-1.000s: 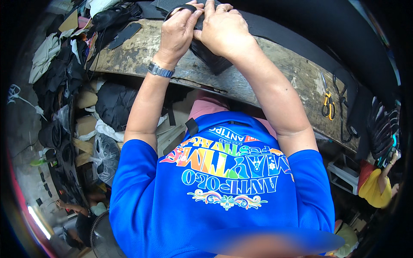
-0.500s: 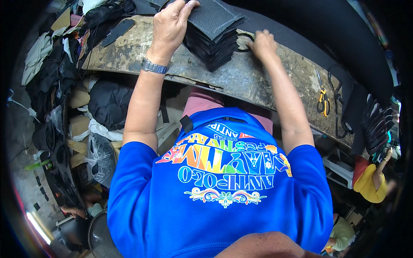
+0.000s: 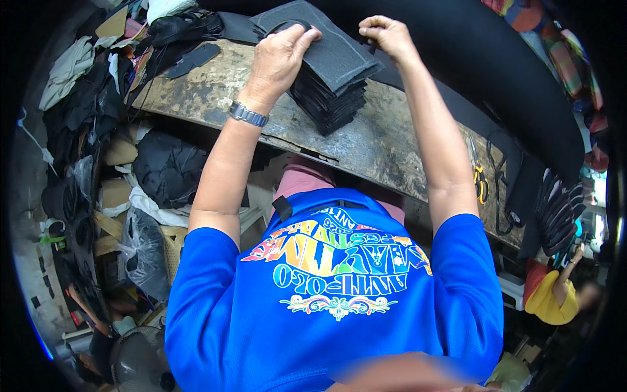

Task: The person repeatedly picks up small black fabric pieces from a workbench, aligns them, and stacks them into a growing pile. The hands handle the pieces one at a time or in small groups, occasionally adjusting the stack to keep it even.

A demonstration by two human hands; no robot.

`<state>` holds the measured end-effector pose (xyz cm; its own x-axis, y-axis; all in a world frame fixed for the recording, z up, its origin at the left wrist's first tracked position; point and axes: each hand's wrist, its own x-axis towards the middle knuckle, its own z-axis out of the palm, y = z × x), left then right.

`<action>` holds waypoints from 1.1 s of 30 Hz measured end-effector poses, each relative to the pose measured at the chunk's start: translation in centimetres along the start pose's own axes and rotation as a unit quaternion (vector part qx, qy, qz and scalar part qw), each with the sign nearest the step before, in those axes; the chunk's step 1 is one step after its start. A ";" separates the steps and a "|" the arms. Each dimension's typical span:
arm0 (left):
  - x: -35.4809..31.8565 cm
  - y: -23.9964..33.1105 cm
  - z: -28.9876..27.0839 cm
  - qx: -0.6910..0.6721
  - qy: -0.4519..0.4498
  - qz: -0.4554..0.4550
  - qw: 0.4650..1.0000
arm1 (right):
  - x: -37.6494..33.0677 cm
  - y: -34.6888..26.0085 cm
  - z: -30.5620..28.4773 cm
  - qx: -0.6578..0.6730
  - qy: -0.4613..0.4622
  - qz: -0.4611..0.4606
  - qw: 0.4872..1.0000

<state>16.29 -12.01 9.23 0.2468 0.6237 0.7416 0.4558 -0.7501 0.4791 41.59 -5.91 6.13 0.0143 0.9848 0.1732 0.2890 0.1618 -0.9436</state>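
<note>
A stack of black fabric pieces (image 3: 330,108) stands on the worn wooden table, its top piece (image 3: 326,49) showing a paler outline along the edges. Over the left side of that piece, my left hand (image 3: 279,62), with a metal watch on its wrist, is closed in a pinch. A thin black strap (image 3: 289,24) curves up from its fingers. My right hand (image 3: 390,40) is raised just beyond the stack's right corner, thumb and fingers pinched together. Something small and dark shows under its fingertips, too little of it to name.
Yellow-and-black-handled scissors (image 3: 481,183) lie at the right of the wooden table (image 3: 196,81), near a black cord (image 3: 499,186). A large black roll of material (image 3: 522,85) runs along the far side. Scraps (image 3: 78,72) crowd the left. A person in yellow (image 3: 552,300) is at right.
My right hand has lifted from the black loop on the table and moved up beside the stack. My left hand has shifted right and slightly down, over the top piece.
</note>
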 end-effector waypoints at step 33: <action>-0.5 -0.7 1.4 -0.034 0.092 -0.052 0.994 | -4.3 -12.0 7.0 -0.007 -0.122 -0.307 0.944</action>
<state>17.01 -11.49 7.85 0.0378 0.6519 0.7574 0.4105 -0.7011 0.5830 31.38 -11.63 14.75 -0.3799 0.6919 0.6140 0.1849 0.7072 -0.6824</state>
